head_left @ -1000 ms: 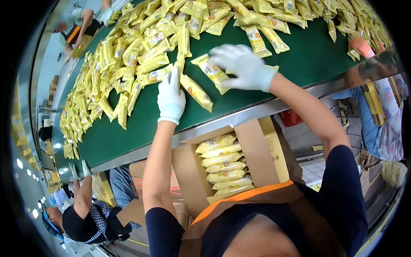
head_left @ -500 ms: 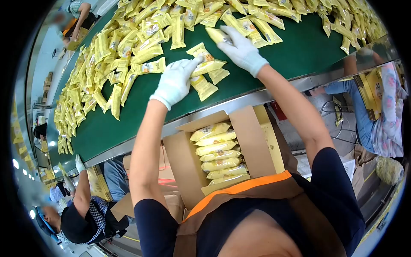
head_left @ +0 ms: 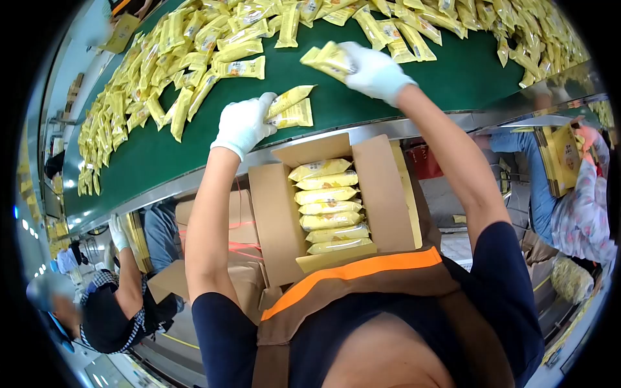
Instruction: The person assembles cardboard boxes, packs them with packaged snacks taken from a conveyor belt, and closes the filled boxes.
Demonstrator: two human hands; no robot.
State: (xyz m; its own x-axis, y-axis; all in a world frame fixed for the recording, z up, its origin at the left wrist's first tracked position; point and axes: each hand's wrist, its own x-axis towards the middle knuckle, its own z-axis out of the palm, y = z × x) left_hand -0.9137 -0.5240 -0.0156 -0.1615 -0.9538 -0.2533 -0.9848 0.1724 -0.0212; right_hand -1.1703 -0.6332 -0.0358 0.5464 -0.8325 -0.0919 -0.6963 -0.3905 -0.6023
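Observation:
My gloved left hand (head_left: 244, 124) is closed on the left ends of two yellow packets (head_left: 292, 108), near the front edge of the green belt (head_left: 278, 75). Farther right, my gloved right hand (head_left: 376, 73) grips a small bunch of yellow packets (head_left: 326, 59) above the belt; its fingertips are partly hidden behind them. Against my body stands an open cardboard box (head_left: 279, 220) with a row of several yellow packets (head_left: 328, 207) inside. Its side flaps are folded outward.
A long pile of yellow packets (head_left: 187, 61) covers the belt's far side. A metal rim (head_left: 174, 187) runs along its front. To the left, a co-worker (head_left: 123, 304) reaches to the belt edge. Another person at right (head_left: 579, 207) holds flat yellow cartons (head_left: 557, 158).
Both hands have drawn apart. My left hand has moved left with two packets, while my right now holds packets from the cluster that lay between the hands. The whole view has shifted slightly.

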